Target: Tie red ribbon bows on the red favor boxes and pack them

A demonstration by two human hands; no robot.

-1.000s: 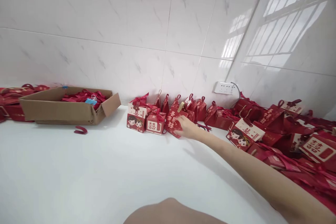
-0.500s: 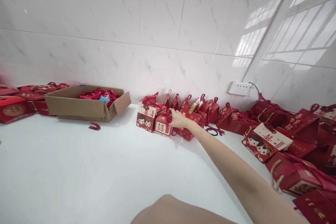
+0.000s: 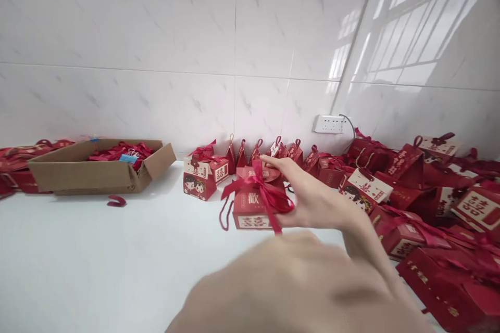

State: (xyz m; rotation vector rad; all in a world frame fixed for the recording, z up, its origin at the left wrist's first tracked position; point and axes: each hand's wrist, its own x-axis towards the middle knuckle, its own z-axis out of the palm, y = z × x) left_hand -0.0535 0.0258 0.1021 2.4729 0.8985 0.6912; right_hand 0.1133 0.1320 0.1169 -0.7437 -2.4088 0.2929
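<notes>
My right hand (image 3: 312, 197) grips a small red gift box (image 3: 250, 222) by its right side, lifted in front of the row at the wall. The box has a magenta ribbon bow on top, a dark cord loop on its left, and a pale front panel with red characters. A large blurred bare limb, apparently my left hand and forearm (image 3: 289, 286), fills the bottom centre, close to the camera. Its fingers are hidden. Behind the held box, to the left, stands a red and cream gift box (image 3: 199, 183) with two cartoon faces.
An open cardboard box (image 3: 89, 174) with red ribbons stands at the left. A dark red curved strip (image 3: 116, 201) lies on the white table (image 3: 97, 260). Several red boxes (image 3: 439, 281) crowd the right side. A power strip (image 3: 331, 124) hangs on the tiled wall.
My right hand has taken the ribboned gift box from beside the cartoon-face box and brought it nearer. The view has turned right. The blurred limb has risen further into view.
</notes>
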